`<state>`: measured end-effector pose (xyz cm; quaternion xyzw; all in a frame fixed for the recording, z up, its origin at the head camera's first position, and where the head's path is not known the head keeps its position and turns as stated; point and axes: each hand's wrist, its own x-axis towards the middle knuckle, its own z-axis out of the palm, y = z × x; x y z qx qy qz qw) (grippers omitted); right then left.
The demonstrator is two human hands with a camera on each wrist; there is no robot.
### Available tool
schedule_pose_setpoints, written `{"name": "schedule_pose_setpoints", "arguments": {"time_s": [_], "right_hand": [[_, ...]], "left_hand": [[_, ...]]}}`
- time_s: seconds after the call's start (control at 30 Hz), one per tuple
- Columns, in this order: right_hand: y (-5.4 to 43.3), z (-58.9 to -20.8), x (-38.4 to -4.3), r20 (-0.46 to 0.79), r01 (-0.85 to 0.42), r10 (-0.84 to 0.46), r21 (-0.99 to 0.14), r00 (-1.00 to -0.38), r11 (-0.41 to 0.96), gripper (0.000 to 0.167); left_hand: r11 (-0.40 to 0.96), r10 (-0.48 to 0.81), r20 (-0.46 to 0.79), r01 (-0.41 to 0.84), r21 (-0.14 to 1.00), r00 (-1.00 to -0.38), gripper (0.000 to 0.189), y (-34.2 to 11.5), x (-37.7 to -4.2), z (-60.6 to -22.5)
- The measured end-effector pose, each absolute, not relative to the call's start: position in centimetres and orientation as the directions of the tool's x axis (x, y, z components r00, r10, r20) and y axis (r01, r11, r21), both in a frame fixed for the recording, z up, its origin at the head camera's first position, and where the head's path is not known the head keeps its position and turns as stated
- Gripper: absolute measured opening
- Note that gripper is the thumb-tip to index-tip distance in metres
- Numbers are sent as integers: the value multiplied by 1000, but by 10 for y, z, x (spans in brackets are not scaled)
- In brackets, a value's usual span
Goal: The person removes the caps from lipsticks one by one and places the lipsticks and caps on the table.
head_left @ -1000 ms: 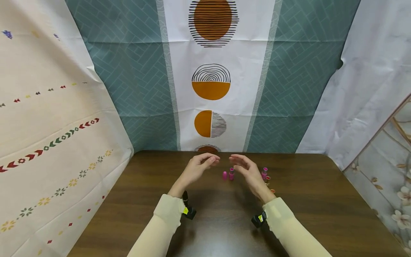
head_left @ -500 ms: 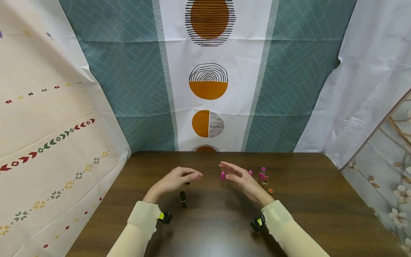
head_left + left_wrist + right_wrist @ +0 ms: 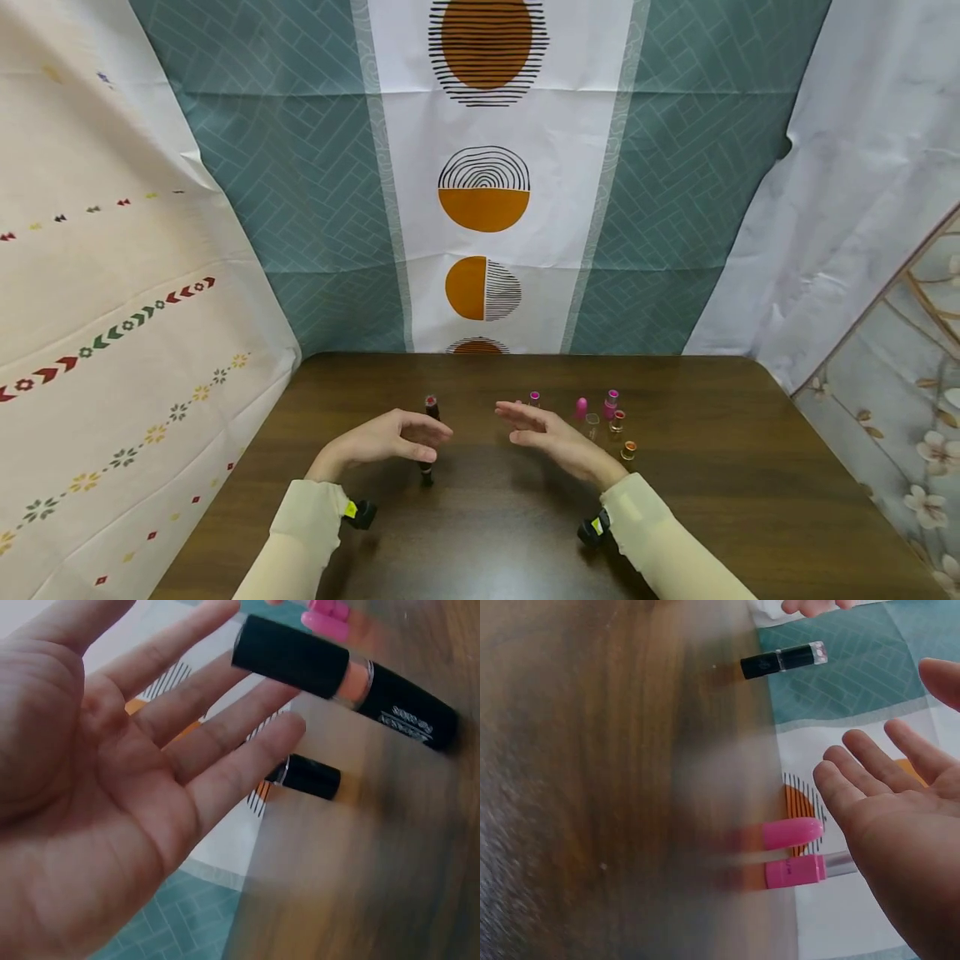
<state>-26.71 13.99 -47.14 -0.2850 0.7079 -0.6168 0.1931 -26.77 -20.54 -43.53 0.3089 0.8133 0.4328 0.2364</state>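
Observation:
My left hand (image 3: 393, 442) hovers above the table's left middle, fingers loosely extended and nothing in its grasp. Under it stands a black cosmetic tube (image 3: 405, 705) with a peach band, partly hidden in the head view. Just beyond that hand is a black lipstick tube (image 3: 432, 406) with a reddish top. My right hand (image 3: 562, 442) is also raised with relaxed fingers, holding nothing. Behind its fingers stands an open pink lipstick (image 3: 795, 871), and beside that a pink cap (image 3: 791, 834). In the head view the right hand partly covers both.
Right of the right hand stand a second pink cap (image 3: 581, 408), another pink lipstick (image 3: 611, 404), a clear cap (image 3: 592, 425) and two gold-based lipsticks, one red (image 3: 617, 421), one orange (image 3: 628, 451). Patterned cloths (image 3: 480, 292) hang behind the brown table (image 3: 480, 533).
The left hand has moved left and nearer to the wearer, uncovering the black lipstick tube. The right hand has shifted slightly left and lower, uncovering the items on its right. The head view has turned slightly.

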Motion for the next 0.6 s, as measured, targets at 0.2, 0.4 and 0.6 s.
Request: {"name": "schedule_pose_setpoints", "arguments": {"time_s": [0.2, 0.4, 0.6], "right_hand": [[135, -476, -264, 55, -159, -651, -982, -757, 102, 58], [129, -480, -262, 48, -141, -656, -986, -753, 90, 59], [118, -484, -260, 50, -122, -678, -991, -733, 59, 61]], "left_hand": [[381, 727, -105, 271, 884, -679, 49, -211, -265, -443], [370, 709, -91, 259, 892, -700, 45, -212, -262, -450], [405, 671, -72, 283, 870, -738, 31, -213, -259, -454]]}}
